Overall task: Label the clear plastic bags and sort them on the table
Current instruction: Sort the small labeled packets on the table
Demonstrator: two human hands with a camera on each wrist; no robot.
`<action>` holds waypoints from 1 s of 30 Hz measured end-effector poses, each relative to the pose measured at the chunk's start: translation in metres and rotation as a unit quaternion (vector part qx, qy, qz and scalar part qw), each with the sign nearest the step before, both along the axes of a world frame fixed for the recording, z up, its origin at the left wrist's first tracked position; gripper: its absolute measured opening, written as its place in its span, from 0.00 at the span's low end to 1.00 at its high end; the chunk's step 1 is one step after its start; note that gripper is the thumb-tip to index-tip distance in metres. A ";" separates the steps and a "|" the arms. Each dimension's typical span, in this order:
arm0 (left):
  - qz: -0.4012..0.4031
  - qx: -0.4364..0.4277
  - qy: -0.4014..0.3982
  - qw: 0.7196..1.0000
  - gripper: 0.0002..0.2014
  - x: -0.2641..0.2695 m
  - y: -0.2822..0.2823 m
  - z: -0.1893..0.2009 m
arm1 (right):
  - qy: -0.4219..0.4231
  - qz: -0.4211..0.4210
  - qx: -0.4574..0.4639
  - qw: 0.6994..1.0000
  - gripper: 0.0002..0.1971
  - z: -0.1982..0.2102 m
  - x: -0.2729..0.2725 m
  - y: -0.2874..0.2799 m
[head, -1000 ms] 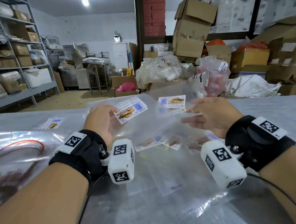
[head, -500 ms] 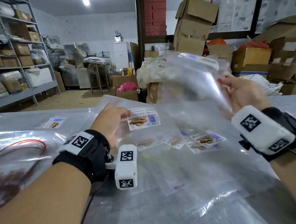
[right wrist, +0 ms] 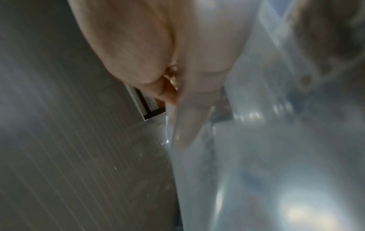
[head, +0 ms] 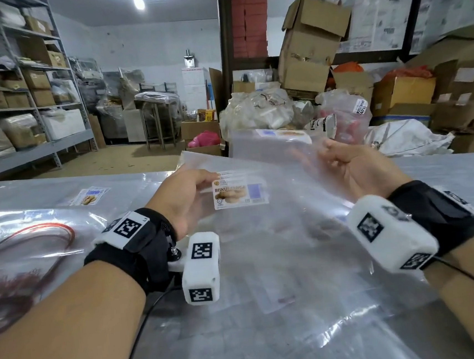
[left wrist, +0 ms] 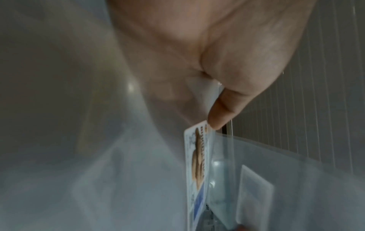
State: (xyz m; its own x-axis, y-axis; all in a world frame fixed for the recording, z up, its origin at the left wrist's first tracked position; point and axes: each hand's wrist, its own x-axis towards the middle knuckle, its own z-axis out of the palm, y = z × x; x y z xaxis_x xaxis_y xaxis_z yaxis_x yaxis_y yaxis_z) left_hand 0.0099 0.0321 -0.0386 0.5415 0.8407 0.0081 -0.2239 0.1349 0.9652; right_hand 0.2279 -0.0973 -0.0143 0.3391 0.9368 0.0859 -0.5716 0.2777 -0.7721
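Observation:
My left hand pinches a clear plastic bag by the left edge of its biscuit label, held just above the table. In the left wrist view the thumb presses at the label with the film against the palm. My right hand, fingers curled, holds a second clear bag lifted up; its own label shows blurred at the top edge. The right wrist view shows fingers behind clear film. More clear bags lie spread underneath.
A labelled bag lies at the far left of the metal table, and a bag with red rubber bands lies nearer. Beyond the far edge stand stuffed plastic bags, cardboard boxes and shelving.
The right hand swung a clear bag up off the pile and is now lowering back toward centre. The left hand kept its labelled bag and lowered it slightly.

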 end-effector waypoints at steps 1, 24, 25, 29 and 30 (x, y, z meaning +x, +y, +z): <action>-0.011 0.005 0.006 1.000 0.10 0.000 -0.002 0.001 | -0.053 -0.015 -0.031 0.998 0.12 -0.004 0.000 0.003; 0.222 -0.036 -0.078 0.971 0.02 -0.015 0.030 0.004 | -0.616 -0.028 -0.280 0.736 0.42 -0.025 0.002 0.003; 0.231 -0.032 -0.088 0.969 0.05 -0.014 0.032 0.004 | -0.621 -0.029 -0.283 0.730 0.41 -0.025 0.002 0.002; 0.250 -0.029 -0.074 0.965 0.04 -0.012 0.032 0.004 | -0.596 -0.044 -0.268 0.755 0.27 -0.027 0.003 0.005; 0.253 -0.031 -0.064 0.965 0.02 -0.011 0.031 0.005 | -0.585 -0.057 -0.260 0.766 0.20 -0.027 0.004 0.005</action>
State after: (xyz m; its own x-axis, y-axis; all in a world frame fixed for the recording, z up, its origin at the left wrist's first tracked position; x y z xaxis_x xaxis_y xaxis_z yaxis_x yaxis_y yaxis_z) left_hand -0.0013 0.0631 -0.0339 0.0585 0.9982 -0.0109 -0.3934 0.0331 0.9188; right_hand 0.2317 -0.0921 -0.0414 0.3974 0.9175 0.0186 0.6019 -0.2453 -0.7599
